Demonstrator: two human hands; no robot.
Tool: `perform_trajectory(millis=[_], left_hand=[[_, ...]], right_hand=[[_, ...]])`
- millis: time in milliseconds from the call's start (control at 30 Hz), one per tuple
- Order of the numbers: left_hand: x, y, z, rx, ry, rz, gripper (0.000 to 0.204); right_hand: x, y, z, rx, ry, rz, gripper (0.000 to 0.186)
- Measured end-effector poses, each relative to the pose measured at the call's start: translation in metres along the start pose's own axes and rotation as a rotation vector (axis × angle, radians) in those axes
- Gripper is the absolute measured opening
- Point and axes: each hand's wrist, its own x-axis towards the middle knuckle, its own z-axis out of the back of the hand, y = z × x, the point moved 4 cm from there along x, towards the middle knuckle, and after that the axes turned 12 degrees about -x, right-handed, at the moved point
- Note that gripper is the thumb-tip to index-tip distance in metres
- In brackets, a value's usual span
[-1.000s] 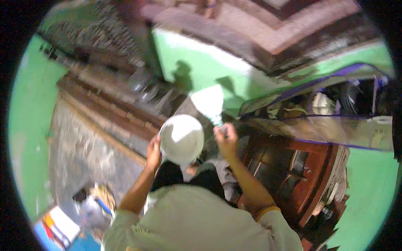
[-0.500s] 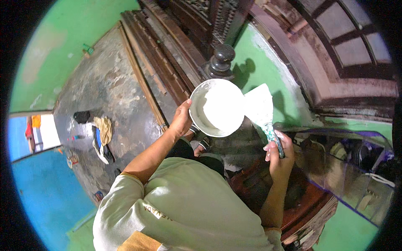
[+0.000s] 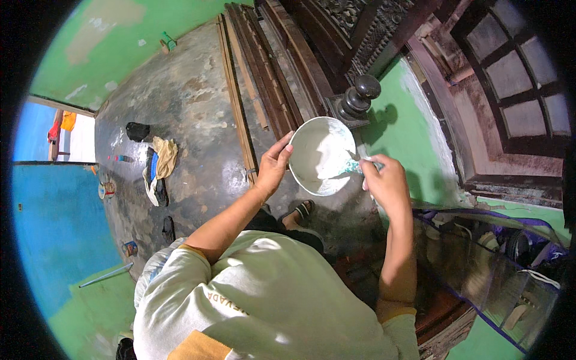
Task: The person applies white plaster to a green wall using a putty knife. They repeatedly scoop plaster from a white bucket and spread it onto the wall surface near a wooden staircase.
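My left hand (image 3: pixel 275 164) grips the left rim of a round white bowl (image 3: pixel 318 150) coated inside with white paste. My right hand (image 3: pixel 383 182) holds a putty knife (image 3: pixel 354 168) by its greenish handle, and the blade reaches into the bowl's lower right part. Both hands are in front of my chest, above my sandalled foot (image 3: pixel 302 211) on the dark floor.
Long wooden planks (image 3: pixel 264 78) lie on the floor beside a dark carved wooden frame (image 3: pixel 360 102). A green wall (image 3: pixel 414 132) and a window frame (image 3: pixel 510 90) are on the right. Rags (image 3: pixel 161 162) and small cans (image 3: pixel 107 191) lie on the left. A clear plastic-covered rack (image 3: pixel 492 270) stands at lower right.
The view has swung round. My right hand brought the putty knife from beside the bowl into it, and the blade now rests inside the bowl.
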Motion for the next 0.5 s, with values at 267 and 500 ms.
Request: perform_trajectory(millis=[267,500], left_hand=[[-0.012,-0.046,0.054,0.215,0.055,-0.144,0.04],[-0.01,-0.081,0.133,0.072,-0.045,-0.075,0.049]], right_hand=[[0.033,0.11,-0.063,-0.273,-0.016,0.248,0.034],[-0.015,0.181,-0.112,-0.284,0.074,0.508,0.032]])
